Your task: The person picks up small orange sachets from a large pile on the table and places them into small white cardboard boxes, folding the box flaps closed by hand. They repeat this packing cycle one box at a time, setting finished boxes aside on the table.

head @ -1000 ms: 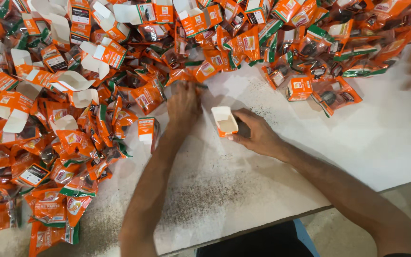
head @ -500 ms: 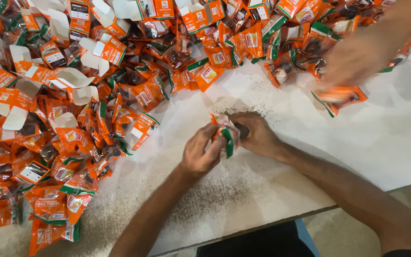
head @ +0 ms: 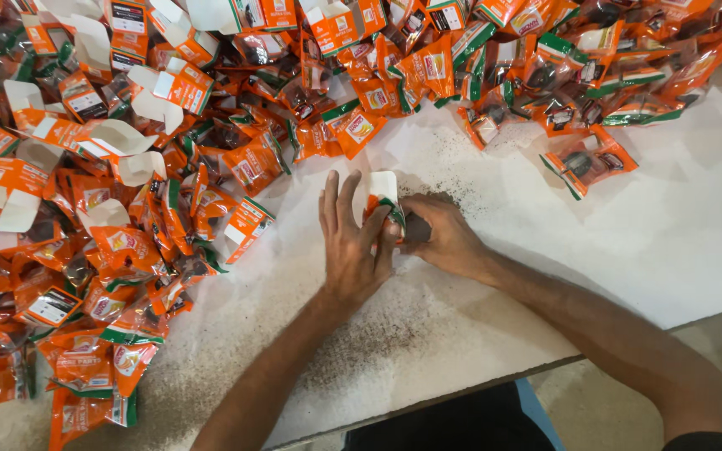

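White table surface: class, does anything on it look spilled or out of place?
Yes. Dark fine specks lie scattered over the white table, thickest near its front edge and behind the hands, like spilled powder. The orange and green sachets lie in a loose heap.

The left hand (head: 351,242) and right hand (head: 440,238) cover most of the small carton (head: 380,185) and the orange sachet (head: 384,213) between them; only the carton's open white flap and a strip of the sachet show. How the right hand's fingertips lie in that grip cannot be told, since they are tucked behind the sachet. Both forearms are cut off by the bottom edge. The heap of orange sachets and cartons (head: 127,167) runs off the left and top edges, and its lower layers are buried. The table (head: 628,234) is cut by the right edge. The dark specks (head: 361,342) on it are too small to identify.
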